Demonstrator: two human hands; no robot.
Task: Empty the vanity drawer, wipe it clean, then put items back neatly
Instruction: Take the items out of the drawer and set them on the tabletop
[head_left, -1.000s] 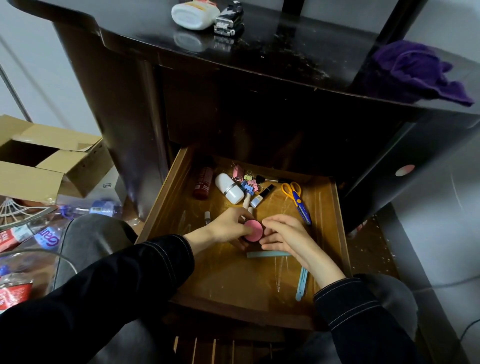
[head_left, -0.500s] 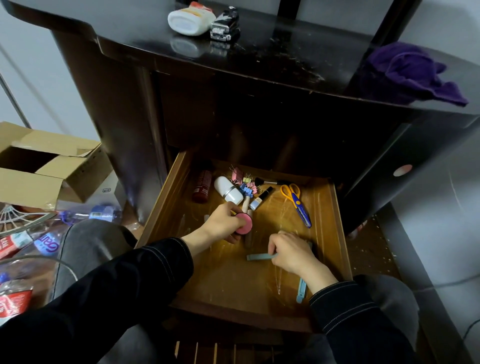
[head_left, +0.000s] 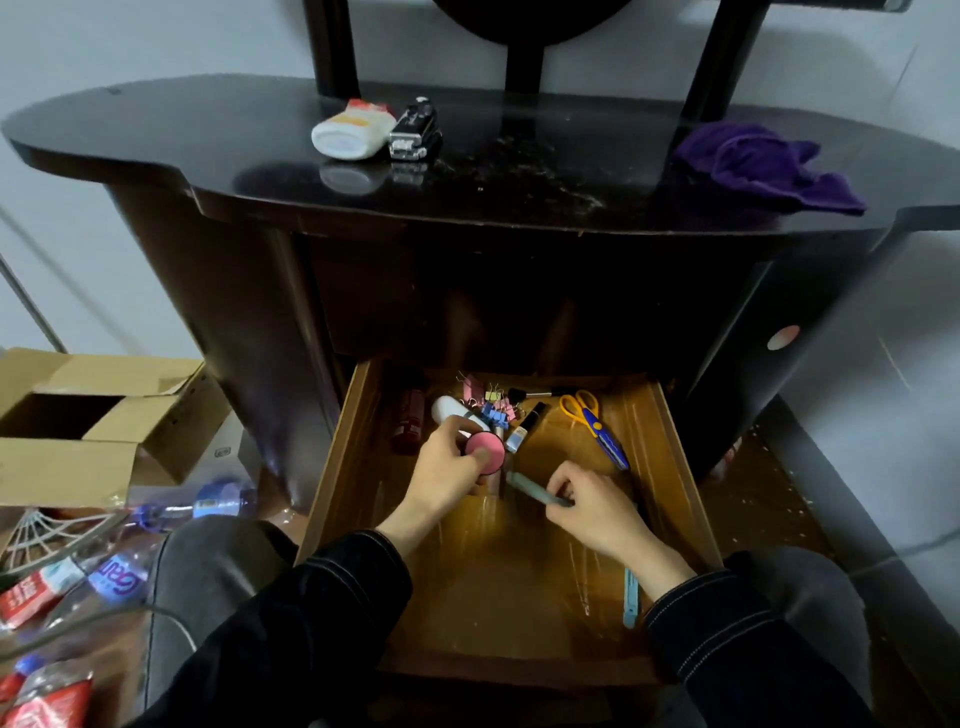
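The drawer (head_left: 332, 467) stands open under the bench (head_left: 208, 156), with scissors (head_left: 592, 421) and binder clips (head_left: 493, 408) at its far end. Mid-drawer, the left hand (head_left: 447, 467) still curls its fingers round the pink compact (head_left: 483, 451). Half a second ago the right hand (head_left: 592, 504) lay over the pale teal stick (head_left: 535, 491); now its fingers pinch the stick's right end, and the stick sits aslant rather than level.

Drawer (head_left: 493, 582) — pink disc (head_left: 492, 444), teal stick (head_left: 527, 487)
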